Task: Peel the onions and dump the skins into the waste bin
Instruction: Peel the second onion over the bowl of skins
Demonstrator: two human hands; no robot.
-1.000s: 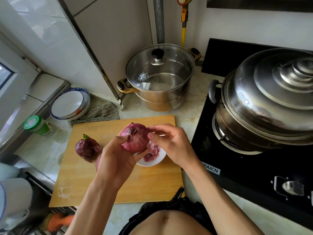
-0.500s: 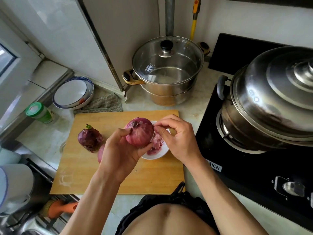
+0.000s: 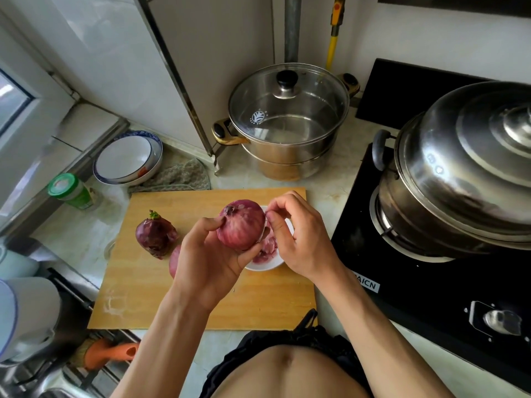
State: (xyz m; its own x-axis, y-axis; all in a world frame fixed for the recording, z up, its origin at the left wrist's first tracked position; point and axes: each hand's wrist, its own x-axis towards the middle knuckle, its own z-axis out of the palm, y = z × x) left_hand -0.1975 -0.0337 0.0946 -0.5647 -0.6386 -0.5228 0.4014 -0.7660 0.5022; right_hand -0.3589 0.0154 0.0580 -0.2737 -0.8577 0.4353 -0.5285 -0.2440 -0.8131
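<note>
My left hand (image 3: 207, 254) grips a red onion (image 3: 241, 225) above the wooden cutting board (image 3: 161, 297). My right hand (image 3: 298, 239) pinches at the onion's right side with thumb and forefinger; whether a strip of skin is between them I cannot tell. Under the hands sits a small white bowl (image 3: 264, 265) holding pink onion skins (image 3: 265, 248). A dark unpeeled onion (image 3: 155, 234) with a green sprout stands on the board's left. Part of another onion (image 3: 173, 261) shows behind my left wrist. No waste bin is in view.
A glass-lidded steel pot (image 3: 287, 122) stands behind the board. A large lidded steamer (image 3: 465, 173) sits on the black gas stove (image 3: 431, 282) at right. Stacked bowls (image 3: 126, 158), a cloth (image 3: 178, 176) and a green-capped bottle (image 3: 69, 191) are at left; a sink lies lower left.
The view has shifted slightly. My left hand has turned the onion a little, and my right hand's fingers have moved up along its right side.
</note>
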